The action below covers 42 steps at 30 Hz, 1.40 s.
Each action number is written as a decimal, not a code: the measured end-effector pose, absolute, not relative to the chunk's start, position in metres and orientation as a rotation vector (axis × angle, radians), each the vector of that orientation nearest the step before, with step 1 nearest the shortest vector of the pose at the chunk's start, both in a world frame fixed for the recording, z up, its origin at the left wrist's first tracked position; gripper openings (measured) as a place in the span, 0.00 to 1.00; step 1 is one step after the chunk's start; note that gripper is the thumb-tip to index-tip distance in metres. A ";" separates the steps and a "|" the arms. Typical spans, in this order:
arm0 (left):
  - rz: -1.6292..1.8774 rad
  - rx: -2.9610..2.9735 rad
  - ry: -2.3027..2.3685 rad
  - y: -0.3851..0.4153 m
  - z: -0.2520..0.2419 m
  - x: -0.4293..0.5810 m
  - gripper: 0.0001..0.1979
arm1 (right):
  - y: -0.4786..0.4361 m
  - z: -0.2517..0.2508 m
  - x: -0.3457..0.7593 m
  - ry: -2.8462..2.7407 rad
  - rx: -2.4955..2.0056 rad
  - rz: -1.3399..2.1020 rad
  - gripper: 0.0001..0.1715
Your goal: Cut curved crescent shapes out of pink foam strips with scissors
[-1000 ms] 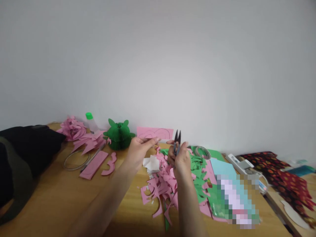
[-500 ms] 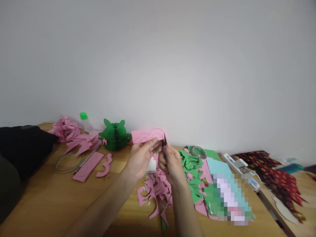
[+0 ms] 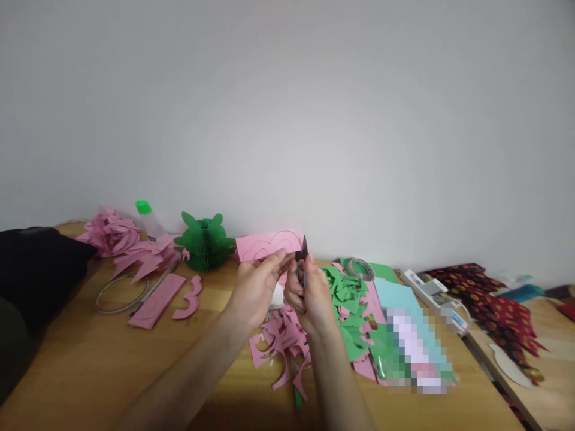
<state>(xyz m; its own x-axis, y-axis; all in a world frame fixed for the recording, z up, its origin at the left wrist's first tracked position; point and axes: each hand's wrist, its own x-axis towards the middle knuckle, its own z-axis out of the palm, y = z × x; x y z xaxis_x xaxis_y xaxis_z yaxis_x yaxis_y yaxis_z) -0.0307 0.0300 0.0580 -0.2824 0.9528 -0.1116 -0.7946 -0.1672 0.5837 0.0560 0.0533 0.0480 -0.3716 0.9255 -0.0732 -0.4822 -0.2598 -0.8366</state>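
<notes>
My left hand (image 3: 257, 286) pinches a pink paper strip (image 3: 268, 245) with curved pencil lines drawn on it, holding it up above the table. My right hand (image 3: 308, 293) grips small black snips (image 3: 302, 256) whose blades meet the strip's right end. Both hands hover over a heap of pink paper scraps (image 3: 282, 338) on the wooden table (image 3: 99, 359).
Green scraps (image 3: 348, 299) and light blue sheets lie to the right. A green honeycomb paper ball (image 3: 204, 240), a glue bottle with a green cap (image 3: 146, 215), pink cut pieces (image 3: 157, 291), a wire ring (image 3: 119, 292) and black cloth (image 3: 36, 269) sit left. Patterned fabric (image 3: 498, 305) lies far right.
The right hand brought the snips from apart to the strip's right edge. Both hands drew together, and the view shifted a little to the right.
</notes>
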 end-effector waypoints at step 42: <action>1.736 0.396 0.636 0.027 0.061 -0.033 0.04 | 0.054 0.051 0.064 -1.052 -0.716 1.804 0.30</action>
<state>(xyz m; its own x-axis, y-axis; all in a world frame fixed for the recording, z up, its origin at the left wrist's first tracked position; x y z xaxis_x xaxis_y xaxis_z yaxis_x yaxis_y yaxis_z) -0.0330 0.0269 0.0612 -0.2568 0.9642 -0.0663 -0.7787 -0.1657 0.6051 0.0645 0.0535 0.0508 -0.4271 0.9033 -0.0398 -0.4100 -0.2328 -0.8819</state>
